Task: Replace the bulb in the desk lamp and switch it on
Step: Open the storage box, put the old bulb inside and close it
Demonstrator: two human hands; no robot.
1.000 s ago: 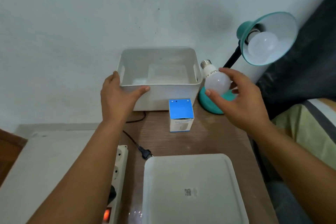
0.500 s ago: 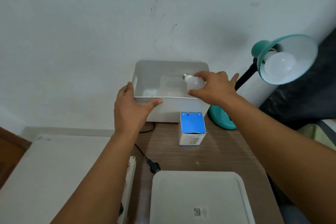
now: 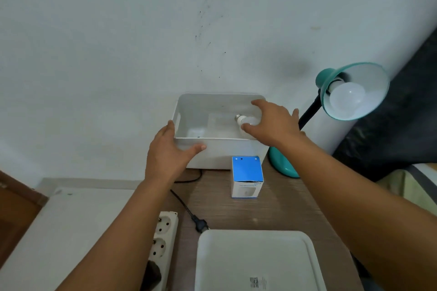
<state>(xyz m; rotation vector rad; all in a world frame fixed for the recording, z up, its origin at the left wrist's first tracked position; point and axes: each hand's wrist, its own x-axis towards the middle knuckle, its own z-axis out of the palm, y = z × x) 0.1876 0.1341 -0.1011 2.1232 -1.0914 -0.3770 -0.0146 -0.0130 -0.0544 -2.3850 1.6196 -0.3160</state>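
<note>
A teal desk lamp (image 3: 378, 78) stands at the right with a white bulb (image 3: 347, 99) screwed into its shade, unlit. A second white bulb (image 3: 248, 121) is inside the white bin (image 3: 222, 143) against the wall, its screw base pointing left. My right hand (image 3: 276, 122) reaches into the bin and covers this bulb, thumb against its glass. My left hand (image 3: 168, 153) grips the bin's front left rim. The lamp's black plug (image 3: 201, 225) lies loose on the wooden table beside a white power strip (image 3: 163, 238).
A small blue and white bulb box (image 3: 247, 170) stands just in front of the bin. A white lid (image 3: 255, 260) lies at the near edge of the table. A white surface (image 3: 59, 231) lies at the left, dark fabric at the right.
My right hand has carried the loose bulb from beside the lamp leftward and down into the bin. My left hand has stayed on the bin's rim.
</note>
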